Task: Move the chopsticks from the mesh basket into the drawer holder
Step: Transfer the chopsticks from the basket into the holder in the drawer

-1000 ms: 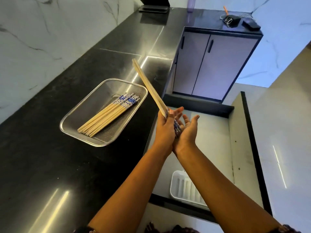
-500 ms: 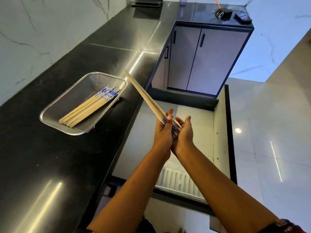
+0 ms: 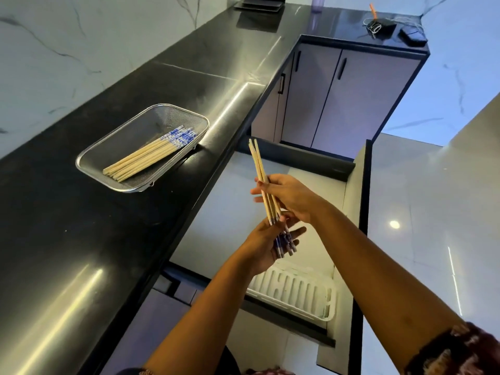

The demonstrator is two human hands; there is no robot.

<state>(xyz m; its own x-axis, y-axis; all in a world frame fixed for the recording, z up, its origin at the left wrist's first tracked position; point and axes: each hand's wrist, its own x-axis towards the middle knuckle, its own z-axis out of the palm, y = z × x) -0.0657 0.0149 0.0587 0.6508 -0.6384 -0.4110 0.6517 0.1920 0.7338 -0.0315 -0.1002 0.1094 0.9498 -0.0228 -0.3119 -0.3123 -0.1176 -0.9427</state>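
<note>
A small bundle of wooden chopsticks with blue-patterned ends (image 3: 260, 169) is held over the open drawer, tips pointing up and away. My right hand (image 3: 290, 194) grips the bundle at mid-length. My left hand (image 3: 263, 246) cups the blue ends from below, fingers curled round them. Several more chopsticks (image 3: 151, 155) lie in the steel mesh basket (image 3: 89, 165) on the black counter to the left. The white slotted holder (image 3: 295, 295) lies in the drawer's near end, directly under my hands and partly hidden by my left forearm.
The open drawer (image 3: 216, 212) has a pale floor and dark side walls. Grey cabinet doors (image 3: 346, 98) stand beyond it. A black tray (image 3: 259, 5) and small dark items (image 3: 378, 27) sit at the counter's far end. A marble wall runs along the left.
Both hands were pressed together round the blue ends; now my right hand has slid up to mid-length. The bundle has swung from leaning left to nearly upright and moved lower over the drawer.
</note>
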